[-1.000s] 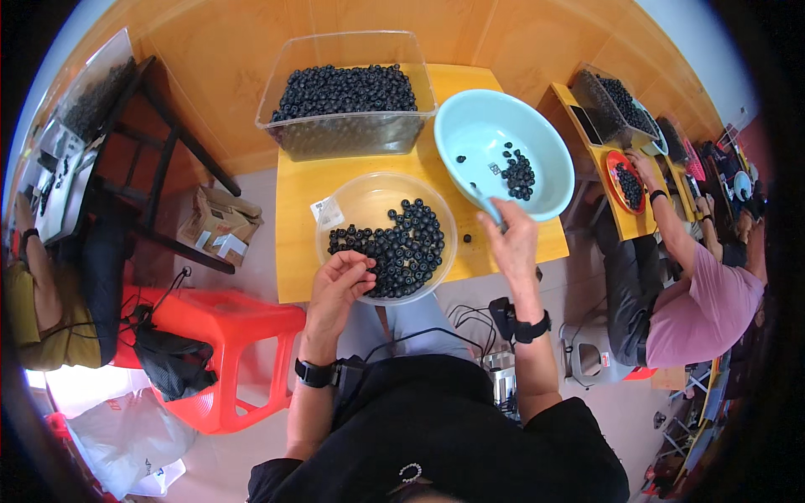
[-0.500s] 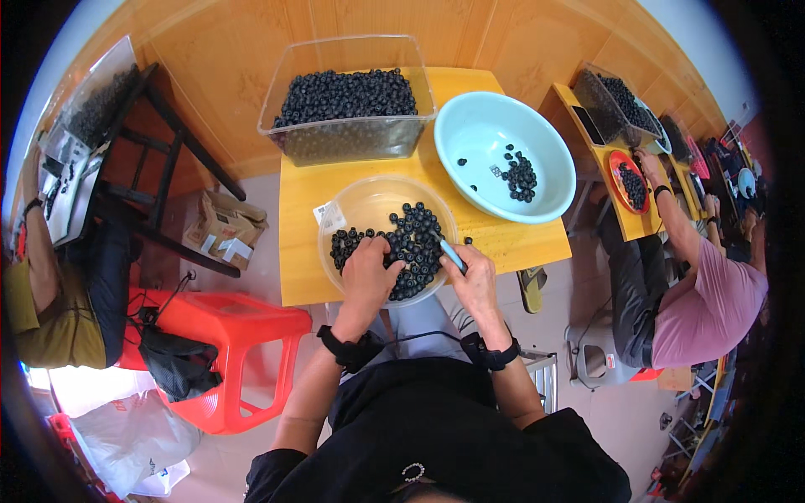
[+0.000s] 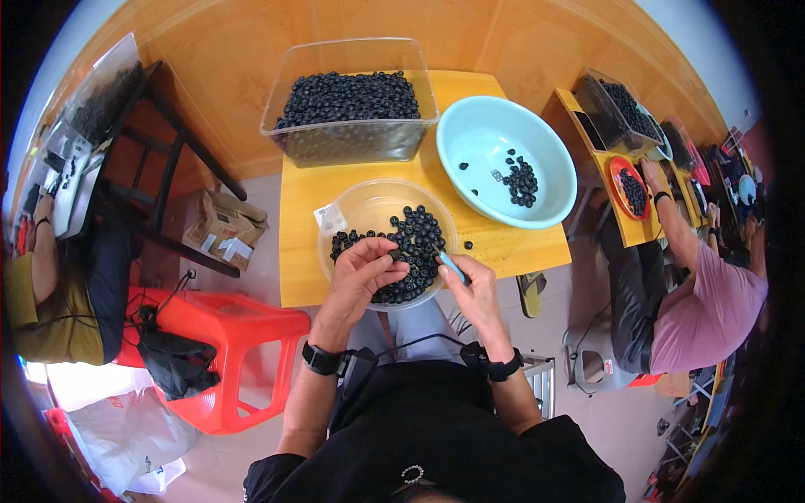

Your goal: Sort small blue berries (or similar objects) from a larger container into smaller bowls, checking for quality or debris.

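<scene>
Clear plastic makes up the round bowl at the near edge of the yellow wooden table; a small white label sits on its left rim, and it holds a heap of small black rings, matte and round. The left hand rests over the bowl's near side, fingers curled, thumb and forefinger pinching one ring. The right hand is just beside it at the rim, fingers closed around a slim light-blue tool. Behind the bowl stands a clear rectangular tub packed with the same rings. To its right lies a smooth pale-blue basin with a few rings inside. Left of the table, a torn brown cardboard box lies on the floor beside a glossy red plastic stool.
</scene>
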